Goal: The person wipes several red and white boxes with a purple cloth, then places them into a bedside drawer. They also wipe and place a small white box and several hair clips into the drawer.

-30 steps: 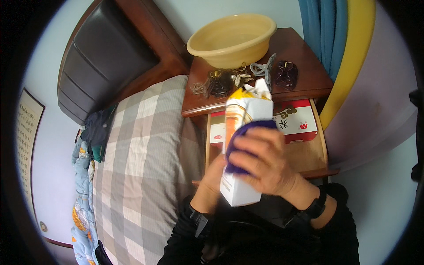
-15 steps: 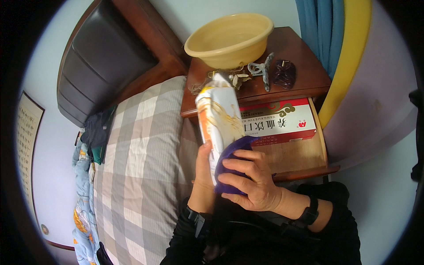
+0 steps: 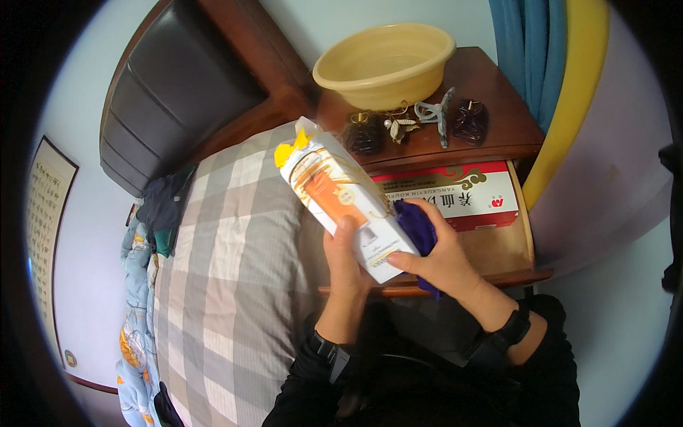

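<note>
Both hands are closed around one carton (image 3: 348, 206); the left hand (image 3: 345, 257) grips its near left edge, thumb up on the printed face, its other fingers mostly hidden; the right hand (image 3: 442, 257) pinches the lower right corner, thumb on the front, with a bunched purple cloth (image 3: 418, 229) between its fingers and the carton; each wrist wears a dark strap.

Beyond them stands a dark reddish wooden nightstand (image 3: 509, 96); on its top sit a pale yellow basin (image 3: 384, 84) and, in a row before it, a dark bundle (image 3: 364, 135), a gold leaf ornament (image 3: 401, 129), a pale clip (image 3: 441, 117) and another dark bundle (image 3: 469, 124); its drawer (image 3: 501, 257) is pulled out; a bed (image 3: 231, 249) with checked bedding and a black padded headboard (image 3: 185, 92) fills the left; a blue curtain (image 3: 528, 64) hangs at the right, and framed writing (image 3: 51, 196) is on the left wall.

In the drawer, a red and white box (image 3: 473, 199) bears large dark characters, smaller lettering and a red emblem; the carton shows an orange panel, gold swirls and small dark print.

The carton lies slanted between the hands, base toward the right thumb; its ragged yellow-and-white top points up and left, past the left hand, above the bed.
</note>
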